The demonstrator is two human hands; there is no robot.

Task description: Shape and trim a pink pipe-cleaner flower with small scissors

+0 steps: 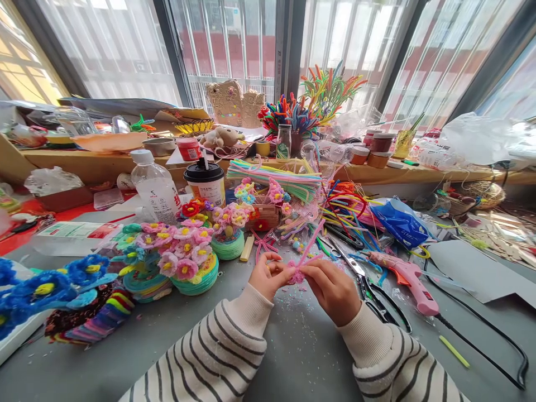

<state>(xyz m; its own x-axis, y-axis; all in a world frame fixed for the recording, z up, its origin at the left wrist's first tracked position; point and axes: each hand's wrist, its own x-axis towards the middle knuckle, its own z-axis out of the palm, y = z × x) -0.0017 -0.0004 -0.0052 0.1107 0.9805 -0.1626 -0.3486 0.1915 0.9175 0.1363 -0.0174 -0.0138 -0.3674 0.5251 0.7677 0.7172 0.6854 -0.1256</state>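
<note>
Above the middle of the grey table, my left hand and my right hand meet at a pink pipe-cleaner flower. The left thumb and fingers pinch it from one side. On the other side, the right fingertips are closed on its pink stems, one of which sticks up and to the right. My fingers hide part of the flower. Just beyond the left hand lie loose pink pipe cleaners. Scissors lie beside the right hand, with a pink glue gun farther right.
Pots of pipe-cleaner flowers stand to the left, near a plastic bottle and a lidded cup. Bundled pipe cleaners lie behind. A black cord curves across the right side. A yellow-green glue stick lies near it.
</note>
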